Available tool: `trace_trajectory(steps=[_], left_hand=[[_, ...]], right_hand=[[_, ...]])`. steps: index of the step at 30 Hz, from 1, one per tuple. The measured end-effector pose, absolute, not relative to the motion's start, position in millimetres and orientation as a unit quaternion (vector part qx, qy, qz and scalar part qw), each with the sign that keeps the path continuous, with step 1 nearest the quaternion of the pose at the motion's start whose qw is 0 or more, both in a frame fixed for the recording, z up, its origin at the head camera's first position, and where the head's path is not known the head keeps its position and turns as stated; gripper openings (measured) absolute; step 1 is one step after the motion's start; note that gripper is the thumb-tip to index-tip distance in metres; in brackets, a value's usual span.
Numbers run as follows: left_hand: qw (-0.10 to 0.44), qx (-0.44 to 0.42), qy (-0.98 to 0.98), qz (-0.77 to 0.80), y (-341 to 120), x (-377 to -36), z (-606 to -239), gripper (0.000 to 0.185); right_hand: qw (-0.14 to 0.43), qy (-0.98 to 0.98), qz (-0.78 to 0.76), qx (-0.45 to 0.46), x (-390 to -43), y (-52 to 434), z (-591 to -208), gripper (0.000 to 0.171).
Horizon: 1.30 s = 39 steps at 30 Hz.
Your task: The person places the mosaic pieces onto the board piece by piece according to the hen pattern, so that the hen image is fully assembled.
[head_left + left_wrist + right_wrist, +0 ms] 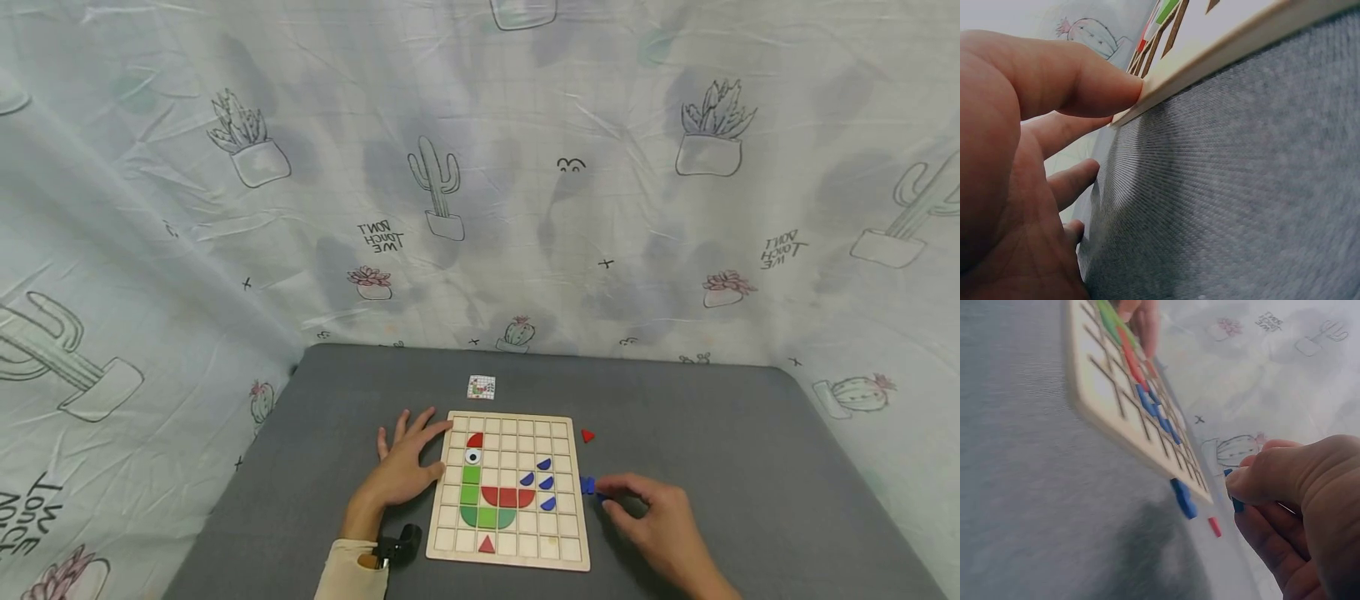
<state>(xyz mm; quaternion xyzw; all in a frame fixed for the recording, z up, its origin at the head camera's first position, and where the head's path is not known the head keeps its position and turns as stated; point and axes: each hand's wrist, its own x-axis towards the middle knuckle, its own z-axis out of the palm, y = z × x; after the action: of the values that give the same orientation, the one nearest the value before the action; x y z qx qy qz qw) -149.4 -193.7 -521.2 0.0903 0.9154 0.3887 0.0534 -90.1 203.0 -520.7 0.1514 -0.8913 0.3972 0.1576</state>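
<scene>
The wooden grid board (510, 564) lies flat on the grey table. My left hand (402, 468) is at its left edge, fingers spread; thumb and index finger touch the rim (1210, 70). To the right of the board, my right hand (663, 521) pinches a small blue piece (1235, 497) between thumb and fingers, above the table. More blue pieces (587, 485) lie against the board's right edge. Set on the grid are green squares (469, 493), a red row (507, 497), an eye piece (472, 457), a red triangle (486, 545) and several blue pieces (546, 483).
A loose red triangle (588, 436) lies off the board's upper right side. Behind the board is a small picture card (482, 387). A cactus-print cloth (510, 208) hangs around the back and sides of the table.
</scene>
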Motion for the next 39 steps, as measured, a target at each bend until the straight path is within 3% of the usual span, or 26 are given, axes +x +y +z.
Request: trace_trajectory(steps=[19, 28, 39], left_hand=[[0.056, 0.091, 0.916, 0.387, -193, -149, -521, 0.065], [0.055, 0.092, 0.916, 0.387, -194, -148, -521, 0.066], [0.05, 0.09, 0.915, 0.389, -193, -148, -521, 0.066]], right_hand=[[0.108, -0.887, 0.42, 0.158, -140, 170, -533, 0.034], [0.085, -0.909, 0.367, 0.175, -147, 157, -530, 0.031], [0.099, -0.908, 0.362, 0.187, -146, 155, -530, 0.031]])
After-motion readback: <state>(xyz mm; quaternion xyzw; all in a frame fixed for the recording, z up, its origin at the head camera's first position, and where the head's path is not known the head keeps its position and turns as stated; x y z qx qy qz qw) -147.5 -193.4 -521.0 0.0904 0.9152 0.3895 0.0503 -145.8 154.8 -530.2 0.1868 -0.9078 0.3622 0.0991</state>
